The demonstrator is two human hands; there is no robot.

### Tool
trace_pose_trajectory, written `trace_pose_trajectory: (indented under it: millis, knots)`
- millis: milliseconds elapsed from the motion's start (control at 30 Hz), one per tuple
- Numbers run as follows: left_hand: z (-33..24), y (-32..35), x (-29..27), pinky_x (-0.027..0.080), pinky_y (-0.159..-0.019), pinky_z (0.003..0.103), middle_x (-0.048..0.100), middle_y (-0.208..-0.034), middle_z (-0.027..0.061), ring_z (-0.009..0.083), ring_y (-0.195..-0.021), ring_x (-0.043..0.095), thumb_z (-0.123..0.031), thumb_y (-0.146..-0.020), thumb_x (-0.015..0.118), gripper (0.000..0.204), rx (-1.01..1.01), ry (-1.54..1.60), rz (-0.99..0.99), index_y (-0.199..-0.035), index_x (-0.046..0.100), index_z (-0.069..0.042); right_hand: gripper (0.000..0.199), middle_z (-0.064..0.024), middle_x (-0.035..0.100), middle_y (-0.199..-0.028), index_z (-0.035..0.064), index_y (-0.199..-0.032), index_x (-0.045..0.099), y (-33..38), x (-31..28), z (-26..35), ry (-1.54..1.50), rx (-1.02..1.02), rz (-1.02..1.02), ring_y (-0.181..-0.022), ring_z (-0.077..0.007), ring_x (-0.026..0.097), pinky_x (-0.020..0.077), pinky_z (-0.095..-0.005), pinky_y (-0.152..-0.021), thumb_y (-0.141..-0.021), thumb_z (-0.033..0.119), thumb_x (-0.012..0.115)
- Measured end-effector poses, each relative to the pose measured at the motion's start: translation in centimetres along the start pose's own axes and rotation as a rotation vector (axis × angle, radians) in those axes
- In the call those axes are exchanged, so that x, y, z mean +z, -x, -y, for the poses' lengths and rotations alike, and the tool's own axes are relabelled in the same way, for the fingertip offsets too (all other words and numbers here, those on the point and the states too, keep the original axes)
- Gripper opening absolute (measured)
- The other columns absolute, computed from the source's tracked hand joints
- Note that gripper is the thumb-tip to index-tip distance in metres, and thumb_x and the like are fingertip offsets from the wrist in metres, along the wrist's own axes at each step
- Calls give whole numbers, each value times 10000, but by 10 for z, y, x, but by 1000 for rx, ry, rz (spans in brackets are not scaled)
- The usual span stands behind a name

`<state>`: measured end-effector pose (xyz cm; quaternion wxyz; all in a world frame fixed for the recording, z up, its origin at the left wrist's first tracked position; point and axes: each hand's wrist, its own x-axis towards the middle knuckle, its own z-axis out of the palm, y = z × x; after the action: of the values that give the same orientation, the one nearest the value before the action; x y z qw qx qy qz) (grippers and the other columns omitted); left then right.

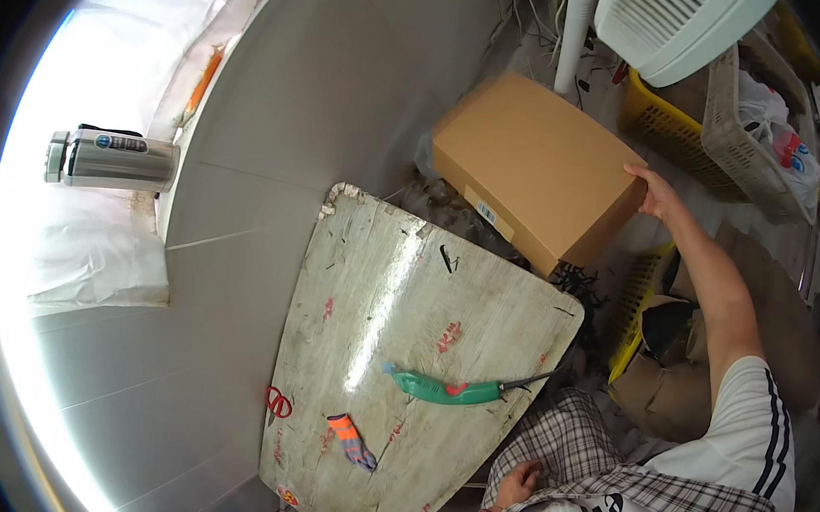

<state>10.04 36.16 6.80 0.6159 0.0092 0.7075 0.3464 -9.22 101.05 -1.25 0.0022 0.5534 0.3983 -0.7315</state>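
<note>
A closed brown cardboard box (540,160) with a pale label on its side stands tilted beyond the table's far edge. My right hand (655,191) reaches out and grips its right edge, the thumb on top and the other fingers partly hidden behind it. Close to my body, my left hand (516,482) rests on the plaid cloth over my lap with its fingers loosely curled in. On the worn, pale tabletop (380,282) lies a green corded hand tool (448,390) with a red switch. Left of it is a small orange-and-grey knitted piece (352,442).
Red-handled scissors (278,403) lie at the table's left edge. A small black piece (447,259) is near its far side. Yellow and white baskets (714,125) stand at the back right, below a white slatted appliance (678,32). A steel flask (117,158) sits on the left ledge.
</note>
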Motion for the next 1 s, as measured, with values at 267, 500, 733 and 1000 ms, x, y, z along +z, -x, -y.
trace_pose_trajectory:
  millis: [267, 500, 733, 1000]
  knots:
    - [-11, -5, -7, 523, -769, 311, 697, -1048, 135, 227, -881, 682, -211, -937, 591, 307, -74, 45, -46, -1220, 612, -94, 681, -102, 558, -1289, 91, -1297, 533, -86, 52, -48, -78, -33, -34, -1178, -249, 539, 477, -427, -924, -747, 394, 799]
    - [60, -16, 13, 507, -818, 281, 694, -1046, 115, 195, -911, 669, -207, -959, 580, 266, -63, 21, -19, -1201, 646, -115, 632, -87, 587, -1227, 100, -1283, 524, -158, 105, -165, -403, 14, 32, -1115, -233, 578, 513, -389, -862, -779, 381, 781]
    - [153, -51, 13, 453, -982, 305, 600, -1273, 133, 209, -1147, 583, -161, -995, 465, 397, -826, 455, 522, -1345, 505, 21, 741, -132, 514, -1319, 89, -1385, 428, -185, 133, -219, -559, 37, -8, -1201, -286, 506, 456, -435, -951, -809, 430, 746]
    - [123, -48, 7, 448, -801, 241, 647, -963, 47, 117, -856, 575, -94, -977, 497, 325, -264, 371, 407, -1285, 580, -28, 738, -162, 399, -1466, 63, -1458, 344, -205, 106, -236, -302, 250, 76, -1338, -313, 391, 361, -470, -1073, -894, 445, 629]
